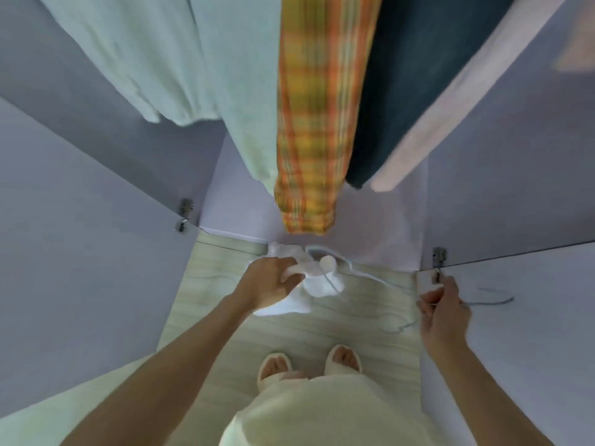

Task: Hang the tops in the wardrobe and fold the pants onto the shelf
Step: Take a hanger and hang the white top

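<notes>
From the head camera, looking down into the open pale-lilac wardrobe (380,226), the left hand (269,281) has its fingers curled into a bunched white soft-fabric top (317,278), which hangs in the air just in front of the wardrobe's lower edge, above the light wood-pattern floor (289,329). The right hand (442,309) pinches the neck of a thin pale-blue wire hanger (363,275), close to the wardrobe's right door hinge; one arm of the hanger runs over towards the top, and its loop seems to lie at the garment's opening, though blur hides whether it is inside.

Inside the wardrobe, hanging above the top, are a mint-green garment (225,91), an orange-and-yellow plaid shirt (315,123), a dark blue garment (412,91) and a pale pink one (450,107).

The top looks light, limp and easily crumpled, so it will sag wherever it is unsupported; holding it at the neckline or shoulder seam probably guides the hanger best. The wire hanger looks light, springy and likely to twist if held off-centre.
</notes>
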Demonstrator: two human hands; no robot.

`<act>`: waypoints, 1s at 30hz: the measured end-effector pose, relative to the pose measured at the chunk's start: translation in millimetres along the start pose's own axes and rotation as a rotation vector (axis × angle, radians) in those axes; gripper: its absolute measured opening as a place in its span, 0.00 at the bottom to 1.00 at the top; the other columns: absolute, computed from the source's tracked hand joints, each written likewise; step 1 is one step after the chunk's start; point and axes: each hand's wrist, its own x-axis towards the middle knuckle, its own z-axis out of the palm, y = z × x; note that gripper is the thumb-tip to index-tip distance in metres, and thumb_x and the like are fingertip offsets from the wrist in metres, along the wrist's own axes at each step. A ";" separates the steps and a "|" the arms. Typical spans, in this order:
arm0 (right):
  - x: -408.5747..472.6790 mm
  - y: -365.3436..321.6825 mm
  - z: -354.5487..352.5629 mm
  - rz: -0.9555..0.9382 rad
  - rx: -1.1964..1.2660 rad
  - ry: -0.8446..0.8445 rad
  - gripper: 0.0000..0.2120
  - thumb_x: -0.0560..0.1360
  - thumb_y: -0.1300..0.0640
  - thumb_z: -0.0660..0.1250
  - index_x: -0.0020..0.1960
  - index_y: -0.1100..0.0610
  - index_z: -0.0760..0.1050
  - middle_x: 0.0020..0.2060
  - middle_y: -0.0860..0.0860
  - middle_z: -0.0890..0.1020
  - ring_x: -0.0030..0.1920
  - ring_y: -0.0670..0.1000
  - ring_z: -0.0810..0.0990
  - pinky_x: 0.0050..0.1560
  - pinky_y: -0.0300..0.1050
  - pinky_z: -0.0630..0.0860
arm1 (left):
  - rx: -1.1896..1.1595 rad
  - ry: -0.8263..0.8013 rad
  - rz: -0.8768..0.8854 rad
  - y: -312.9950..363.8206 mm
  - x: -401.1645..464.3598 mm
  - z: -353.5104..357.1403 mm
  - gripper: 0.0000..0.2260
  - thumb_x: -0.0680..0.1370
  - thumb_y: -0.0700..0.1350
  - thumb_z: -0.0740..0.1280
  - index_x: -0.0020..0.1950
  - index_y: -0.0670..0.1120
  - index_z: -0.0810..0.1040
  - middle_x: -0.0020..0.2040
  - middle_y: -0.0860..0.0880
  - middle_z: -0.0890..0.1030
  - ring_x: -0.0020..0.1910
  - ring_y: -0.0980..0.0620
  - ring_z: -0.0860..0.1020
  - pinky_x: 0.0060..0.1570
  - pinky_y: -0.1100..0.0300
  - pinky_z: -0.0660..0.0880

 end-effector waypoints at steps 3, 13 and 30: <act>-51.0 -55.4 -5.8 0.117 0.165 -0.100 0.28 0.81 0.55 0.54 0.22 0.53 0.60 0.14 0.46 0.60 0.17 0.45 0.58 0.31 0.39 0.62 | -0.197 -0.010 -0.101 44.4 -47.4 -65.2 0.11 0.78 0.50 0.63 0.55 0.48 0.80 0.42 0.48 0.83 0.45 0.45 0.79 0.43 0.54 0.74; -187.4 -228.3 27.5 0.066 0.190 -0.546 0.33 0.82 0.56 0.47 0.17 0.51 0.54 0.15 0.48 0.51 0.24 0.50 0.48 0.22 0.36 0.59 | 0.363 0.058 0.026 130.6 -138.3 -239.9 0.10 0.79 0.45 0.62 0.57 0.52 0.80 0.51 0.47 0.77 0.49 0.45 0.76 0.47 0.53 0.74; -290.6 -328.5 97.9 -0.039 0.226 -0.886 0.30 0.82 0.53 0.50 0.23 0.54 0.72 0.11 0.47 0.59 0.15 0.44 0.56 0.31 0.42 0.53 | -0.536 0.439 -0.530 162.3 -186.4 -328.9 0.18 0.71 0.30 0.63 0.32 0.47 0.59 0.31 0.49 0.60 0.31 0.51 0.58 0.29 0.61 0.58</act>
